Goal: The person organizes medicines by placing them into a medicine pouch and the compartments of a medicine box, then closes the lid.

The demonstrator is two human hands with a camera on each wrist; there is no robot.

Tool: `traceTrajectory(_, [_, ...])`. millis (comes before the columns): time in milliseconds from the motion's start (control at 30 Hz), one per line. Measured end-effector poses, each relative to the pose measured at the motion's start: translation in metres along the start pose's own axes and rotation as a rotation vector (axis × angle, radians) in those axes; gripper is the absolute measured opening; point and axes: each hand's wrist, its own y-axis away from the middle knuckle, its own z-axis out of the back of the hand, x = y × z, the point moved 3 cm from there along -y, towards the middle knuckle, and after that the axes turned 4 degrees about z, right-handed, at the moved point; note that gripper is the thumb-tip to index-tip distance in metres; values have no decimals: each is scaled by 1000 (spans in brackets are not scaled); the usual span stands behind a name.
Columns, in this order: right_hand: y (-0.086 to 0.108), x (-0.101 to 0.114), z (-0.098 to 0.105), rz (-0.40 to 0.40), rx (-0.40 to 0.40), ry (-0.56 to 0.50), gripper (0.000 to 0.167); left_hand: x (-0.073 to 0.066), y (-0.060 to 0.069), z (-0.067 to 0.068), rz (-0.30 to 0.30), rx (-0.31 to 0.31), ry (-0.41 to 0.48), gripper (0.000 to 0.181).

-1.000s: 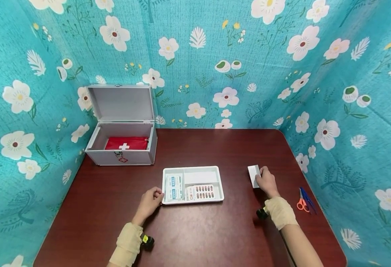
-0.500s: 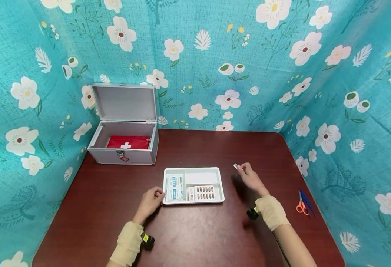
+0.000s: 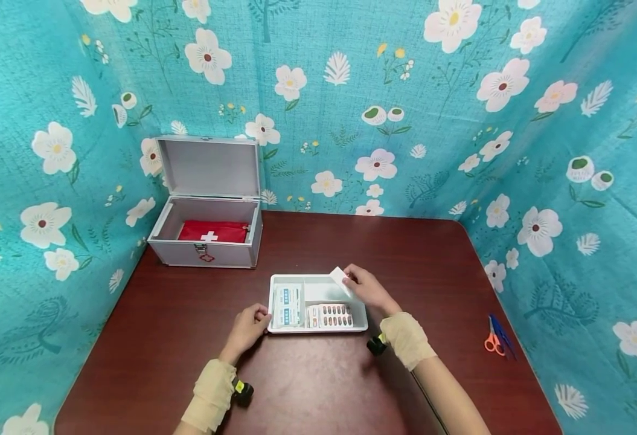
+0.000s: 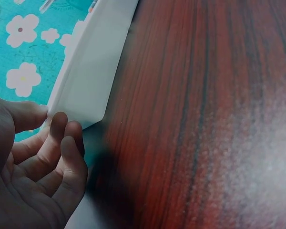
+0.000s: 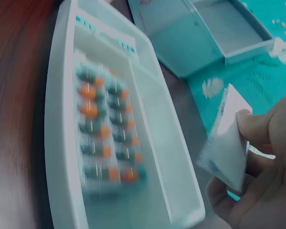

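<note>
Right hand (image 3: 369, 290): narrow pinch on white packet (image 3: 339, 277), tray (image 3: 318, 330) near fingertips. Left hand (image 3: 247, 329): narrow pinch on tray edge.

Open grey box (image 3: 232, 254), red pouch (image 3: 228, 231) inside, orange-handled scissors (image 3: 494, 343) beside blue tweezers (image 3: 503, 335), brown table (image 3: 318, 386), flowered teal curtain (image 3: 302, 163)

Bright head view, glare on tabletop (image 4: 257, 181), blurred capsules (image 5: 93, 110)

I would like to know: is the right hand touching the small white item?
Touching. The right wrist view shows it: the right hand has its thumb lying against the face of the small white item.
</note>
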Motion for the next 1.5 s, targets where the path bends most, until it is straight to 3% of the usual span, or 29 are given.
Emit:
traceTrajectory(167, [-12, 17, -22, -19, 0, -104, 10, -1, -1, 1, -10, -7, -3, 8])
traceTrajectory(367, [-21, 37, -51, -43, 20, -264, 36, 0, -1, 1, -7, -4, -5, 7])
traceTrajectory(433, [-22, 43, -61, -43, 33, -267, 44, 0, -1, 1, -6, -4, -6, 7])
traceTrajectory(733, [-33, 56, -97, 12, 26, -90, 43, 0, -1, 0, -15, -6, -4, 6])
traceTrajectory(1067, [-32, 65, -121, 56, -27, 332, 44, 3, -3, 0, -9, -7, 6, 5])
traceTrajectory(1167, [-31, 66, -126, 84, -39, 412, 42, 4, -3, -1, -13, 1, 5, 5])
traceTrajectory(1267, [-32, 65, -125, 112, -34, 421, 39, 3, -3, 0, -21, 0, 11, 5])
traceTrajectory(1400, [-32, 59, -111, 103, -24, 291, 33, 2, -3, 1, -26, -5, 10, 6])
traceTrajectory(1500, [-28, 46, -91, 58, -60, 185, 29, 5, -2, 0, -16, -3, 2, 7])
